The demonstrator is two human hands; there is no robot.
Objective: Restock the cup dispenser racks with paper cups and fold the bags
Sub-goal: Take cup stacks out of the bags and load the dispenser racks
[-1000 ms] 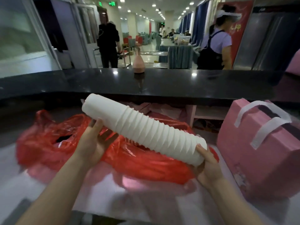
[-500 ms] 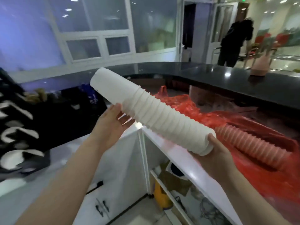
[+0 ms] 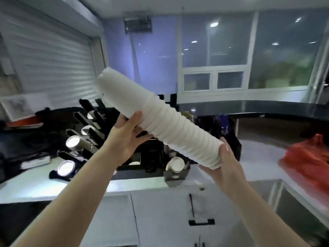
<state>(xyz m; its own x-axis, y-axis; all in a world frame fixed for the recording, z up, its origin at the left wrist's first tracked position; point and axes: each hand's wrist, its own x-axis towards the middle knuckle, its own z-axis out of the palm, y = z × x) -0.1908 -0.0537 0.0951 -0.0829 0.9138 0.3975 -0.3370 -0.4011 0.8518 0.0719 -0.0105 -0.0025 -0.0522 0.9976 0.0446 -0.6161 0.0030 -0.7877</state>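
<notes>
White cup stack (image 3: pixel 161 122) tilted, left hand (image 3: pixel 124 138) cradling underneath, fingers relaxed, right hand (image 3: pixel 222 166) cupping lower end
</notes>
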